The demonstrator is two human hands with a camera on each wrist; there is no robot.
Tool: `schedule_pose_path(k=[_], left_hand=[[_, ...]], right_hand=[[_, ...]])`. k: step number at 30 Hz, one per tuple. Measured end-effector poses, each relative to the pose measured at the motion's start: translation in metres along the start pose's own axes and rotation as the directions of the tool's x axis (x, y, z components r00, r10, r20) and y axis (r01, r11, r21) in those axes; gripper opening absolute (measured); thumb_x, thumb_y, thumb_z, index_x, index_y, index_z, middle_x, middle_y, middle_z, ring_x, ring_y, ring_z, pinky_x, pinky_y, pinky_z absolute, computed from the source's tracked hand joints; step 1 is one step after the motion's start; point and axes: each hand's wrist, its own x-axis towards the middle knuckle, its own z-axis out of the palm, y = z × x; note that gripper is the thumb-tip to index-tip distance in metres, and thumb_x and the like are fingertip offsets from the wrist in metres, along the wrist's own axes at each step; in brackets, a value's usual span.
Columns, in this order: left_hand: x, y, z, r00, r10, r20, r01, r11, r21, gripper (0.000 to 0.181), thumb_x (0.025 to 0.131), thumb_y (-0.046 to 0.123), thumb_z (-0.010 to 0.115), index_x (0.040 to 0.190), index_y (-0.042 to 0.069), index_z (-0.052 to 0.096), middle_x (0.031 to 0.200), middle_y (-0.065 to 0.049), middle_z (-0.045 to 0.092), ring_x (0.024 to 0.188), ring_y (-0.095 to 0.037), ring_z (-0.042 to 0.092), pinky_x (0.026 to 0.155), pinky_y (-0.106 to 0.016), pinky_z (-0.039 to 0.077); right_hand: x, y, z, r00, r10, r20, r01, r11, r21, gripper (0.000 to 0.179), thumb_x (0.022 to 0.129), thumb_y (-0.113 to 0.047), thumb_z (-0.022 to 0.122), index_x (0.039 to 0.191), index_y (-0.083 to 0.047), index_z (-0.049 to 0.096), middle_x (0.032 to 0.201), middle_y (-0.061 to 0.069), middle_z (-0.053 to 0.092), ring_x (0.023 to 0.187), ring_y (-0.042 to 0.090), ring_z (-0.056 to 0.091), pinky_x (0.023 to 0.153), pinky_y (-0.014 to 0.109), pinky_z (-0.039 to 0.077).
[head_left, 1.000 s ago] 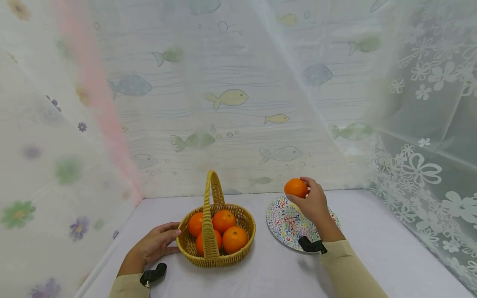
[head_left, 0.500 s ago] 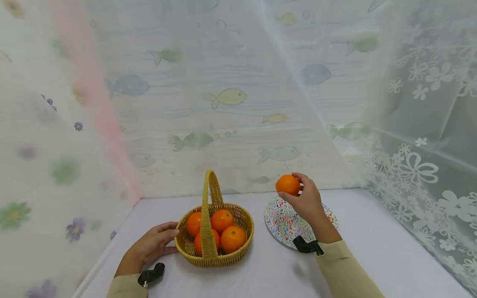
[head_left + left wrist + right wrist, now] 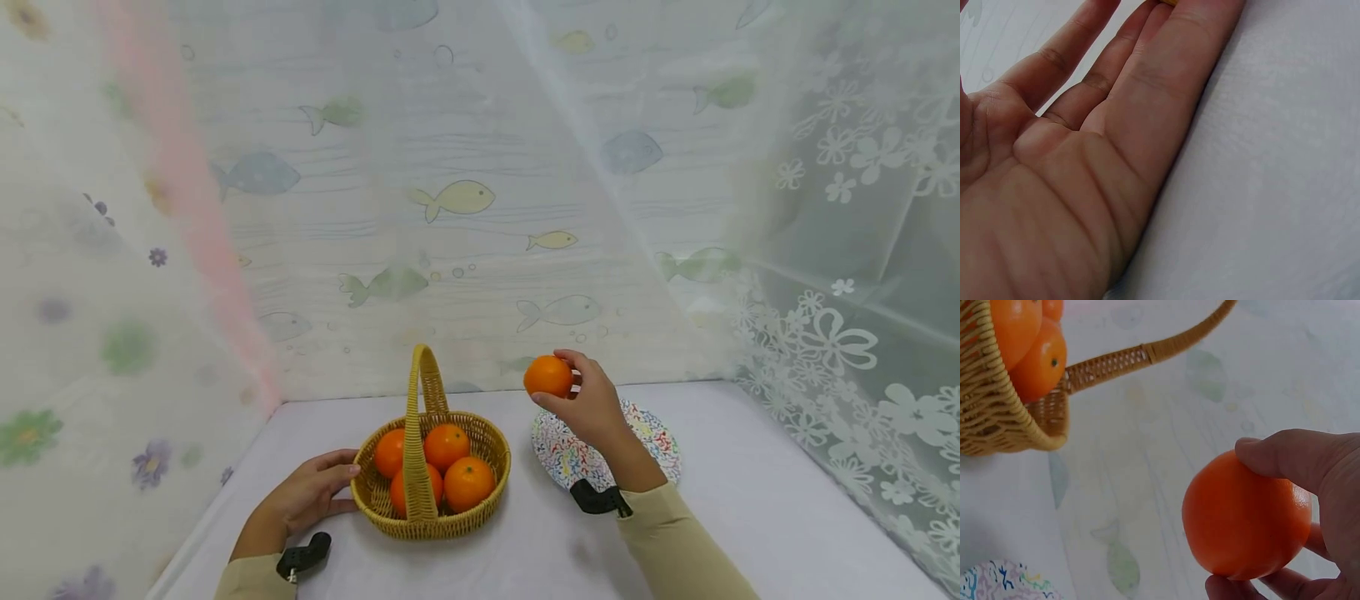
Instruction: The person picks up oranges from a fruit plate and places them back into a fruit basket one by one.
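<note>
In the head view, my right hand (image 3: 596, 408) holds an orange (image 3: 547, 377) in the air, left of the middle of a round plate (image 3: 648, 442) with multicoloured squiggles. The right wrist view shows the thumb on one side of this orange (image 3: 1244, 519) and fingers on the other. My left hand (image 3: 311, 492) rests at the left side of a yellow wicker basket (image 3: 427, 529), its fingertips touching the wall and rim. Its palm (image 3: 1054, 187) and nearly straight fingers show in the left wrist view. Several oranges (image 3: 469, 483) lie in the basket.
A tall arched handle (image 3: 416, 417) rises over the basket. White cloth (image 3: 540, 550) covers the table. A fish-patterned curtain (image 3: 450, 250) hangs behind the table's back edge, with flower-patterned sheets at the left (image 3: 112, 417) and right (image 3: 840, 333).
My right hand has carried the orange leftward, from above the plate toward the basket, uncovering more of the plate's right side. The left hand has stayed at the basket.
</note>
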Motion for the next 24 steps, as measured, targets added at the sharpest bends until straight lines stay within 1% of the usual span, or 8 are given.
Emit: schedule_pose_path(k=[3, 6, 10, 13, 16, 20, 24], left_hand=[[-0.002, -0.001, -0.002, 1.0, -0.002, -0.013, 0.002, 1.0, 0.008, 0.066, 0.102, 0.027, 0.066, 0.155, -0.001, 0.039, 0.149, -0.013, 0.054, 0.125, -0.021, 0.062, 0.1, -0.052, 0.057], [0.0, -0.001, -0.003, 1.0, -0.007, -0.018, 0.007, 1.0, 0.012, 0.066, 0.101, 0.028, 0.068, 0.155, 0.0, 0.04, 0.15, -0.014, 0.053, 0.126, -0.022, 0.061, 0.1, -0.052, 0.057], [0.005, -0.004, -0.003, 1.0, -0.011, -0.007, 0.011, 1.0, 0.003, 0.064, 0.101, 0.028, 0.068, 0.153, 0.002, 0.043, 0.149, -0.012, 0.055, 0.125, -0.023, 0.062, 0.1, -0.053, 0.057], [0.007, -0.004, -0.003, 1.0, -0.014, -0.001, 0.014, 1.0, 0.0, 0.062, 0.101, 0.027, 0.068, 0.153, 0.002, 0.044, 0.147, -0.011, 0.057, 0.124, -0.023, 0.063, 0.1, -0.052, 0.057], [0.007, -0.003, -0.004, 1.0, -0.003, 0.015, 0.003, 1.0, 0.005, 0.062, 0.102, 0.026, 0.066, 0.153, 0.001, 0.043, 0.146, -0.011, 0.057, 0.123, -0.022, 0.063, 0.101, -0.052, 0.057], [0.005, -0.001, -0.003, 1.0, 0.012, 0.024, -0.012, 1.0, 0.005, 0.061, 0.103, 0.025, 0.065, 0.153, 0.0, 0.043, 0.144, -0.01, 0.058, 0.123, -0.022, 0.062, 0.1, -0.052, 0.057], [0.0, -0.001, -0.001, 1.0, 0.009, 0.019, -0.009, 1.0, 0.001, 0.058, 0.103, 0.024, 0.064, 0.152, 0.0, 0.044, 0.141, -0.008, 0.06, 0.122, -0.021, 0.063, 0.1, -0.052, 0.058]], right_hand=[[-0.001, -0.009, 0.008, 0.999, -0.009, 0.032, 0.008, 1.0, 0.029, 0.076, 0.086, -0.031, 0.086, 0.151, -0.023, 0.047, 0.144, 0.007, 0.05, 0.123, 0.033, 0.06, 0.096, 0.045, 0.061], [-0.003, -0.015, 0.015, 0.999, -0.017, 0.047, 0.015, 0.999, 0.046, 0.075, 0.085, -0.032, 0.087, 0.15, -0.024, 0.049, 0.144, 0.006, 0.051, 0.122, 0.032, 0.062, 0.096, 0.045, 0.061], [-0.007, -0.016, 0.023, 0.997, -0.026, 0.073, 0.022, 0.998, 0.063, 0.075, 0.084, -0.032, 0.088, 0.148, -0.026, 0.051, 0.142, 0.005, 0.053, 0.119, 0.032, 0.063, 0.095, 0.045, 0.061], [-0.01, -0.015, 0.028, 0.994, -0.04, 0.097, 0.034, 0.998, 0.056, 0.074, 0.084, -0.032, 0.088, 0.148, -0.028, 0.051, 0.142, 0.005, 0.054, 0.118, 0.03, 0.064, 0.095, 0.043, 0.061], [-0.012, -0.017, 0.033, 0.993, -0.044, 0.109, 0.039, 0.998, 0.043, 0.073, 0.083, -0.032, 0.089, 0.146, -0.028, 0.053, 0.14, 0.004, 0.056, 0.117, 0.028, 0.064, 0.095, 0.042, 0.061], [-0.017, -0.022, 0.041, 0.99, -0.033, 0.134, 0.027, 0.999, 0.044, 0.071, 0.082, -0.029, 0.09, 0.144, -0.026, 0.055, 0.138, 0.002, 0.058, 0.113, 0.027, 0.066, 0.093, 0.042, 0.062], [-0.021, -0.022, 0.051, 0.985, -0.038, 0.169, 0.034, 0.999, 0.03, 0.071, 0.082, -0.028, 0.09, 0.143, -0.024, 0.056, 0.137, 0.001, 0.059, 0.112, 0.026, 0.066, 0.093, 0.041, 0.062]])
